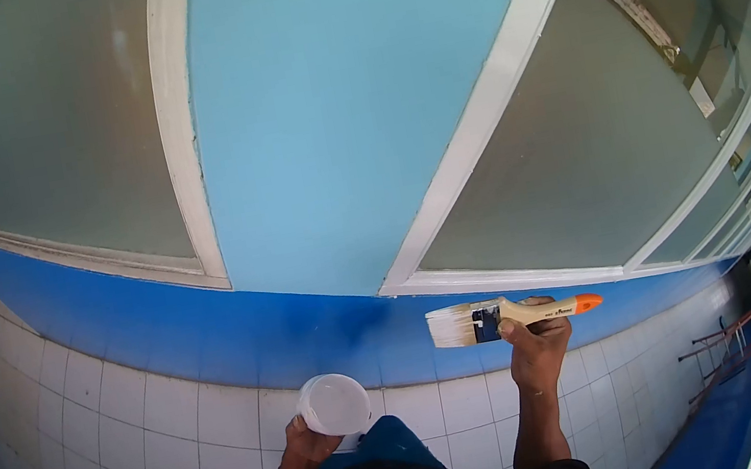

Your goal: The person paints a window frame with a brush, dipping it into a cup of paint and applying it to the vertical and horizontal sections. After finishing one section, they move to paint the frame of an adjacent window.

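In my right hand (539, 346) is a flat paintbrush (545, 310) with a pale wooden handle tipped in orange. Its bristles (452, 327) look whitish and point left, in front of the dark blue lower wall. My left hand (309, 439) grips a white plastic tub (337, 405) by its side, near my body. Something pale, perhaps white paint, shows inside the tub. The brush and the tub are apart, with the brush higher and to the right.
A light blue wall panel (353, 99) stands ahead between white window frames (185, 137) with frosted panes (541, 157). Below runs a dark blue wall band (244, 336). White floor tiles (163, 449) lie underfoot. Reddish metal racks (727, 345) stand at the far right.
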The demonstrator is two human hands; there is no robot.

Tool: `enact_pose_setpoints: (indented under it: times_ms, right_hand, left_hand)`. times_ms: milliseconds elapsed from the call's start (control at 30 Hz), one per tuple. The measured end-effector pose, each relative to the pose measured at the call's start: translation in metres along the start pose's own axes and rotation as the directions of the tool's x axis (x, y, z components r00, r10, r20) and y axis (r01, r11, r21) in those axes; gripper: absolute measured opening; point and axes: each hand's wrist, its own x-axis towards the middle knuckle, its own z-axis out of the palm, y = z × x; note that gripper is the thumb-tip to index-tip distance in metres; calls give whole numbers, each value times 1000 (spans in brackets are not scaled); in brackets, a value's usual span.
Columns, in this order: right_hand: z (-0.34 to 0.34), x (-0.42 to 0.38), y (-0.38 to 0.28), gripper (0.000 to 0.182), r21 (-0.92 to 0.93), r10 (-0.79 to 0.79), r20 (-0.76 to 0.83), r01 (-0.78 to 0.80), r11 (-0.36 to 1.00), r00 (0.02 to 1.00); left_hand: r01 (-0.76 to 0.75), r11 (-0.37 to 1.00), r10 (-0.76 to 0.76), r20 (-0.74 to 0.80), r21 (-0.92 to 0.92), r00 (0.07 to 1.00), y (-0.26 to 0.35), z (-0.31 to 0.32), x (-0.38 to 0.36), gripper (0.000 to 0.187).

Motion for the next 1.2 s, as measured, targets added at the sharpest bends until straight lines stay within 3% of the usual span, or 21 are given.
enact_pose_setpoints:
  times_ms: [133,233,333,500,567,633,733,833,967,1067,1200]
  right_hand:
    - [-5,14,-4,45,159,-154,10,150,976,988]
    - [-1,36,-10,44,129,-251,160,231,964,955]
    - [7,51,3,43,68,-246,310,237,969,918]
    - [5,57,49,44,-52,-437,429,505,862,791]
    - [5,57,65,46,-55,-529,429,606,794,732]
    - [8,51,77,52,-65,-519,450,606,793,727]
    - [12,46,98,57,-170,-633,482,773,612,606]
    - [19,39,108,56,-227,-690,483,838,496,540]
    - [30,35,117,51,-250,-686,469,829,501,556]
    - [40,35,120,46,-275,-676,469,821,500,569]
    - [50,42,129,41,-315,-710,463,847,429,531]
  left_hand:
    - [43,999,-42,42,-8,998,5,-23,9,88]
    - [73,996,-69,65,-54,995,-5,-30,28,86]
    - [109,993,-106,63,-37,992,-24,-67,41,87]
    - [124,981,-112,80,-151,990,-67,-159,57,89]
    - [26,999,-21,151,-29,988,-88,-185,57,83]
    - [121,978,-91,176,-170,980,-103,-231,54,84]
    - [268,891,-199,216,-366,956,-120,-300,47,86]
    - [380,799,-188,407,-466,894,-124,-322,46,88]
    - [380,813,-212,383,-441,899,-126,-349,44,87]
    - [333,677,-188,283,-656,940,-124,-322,35,86]
    - [260,646,-187,181,-717,965,-121,-332,34,85]
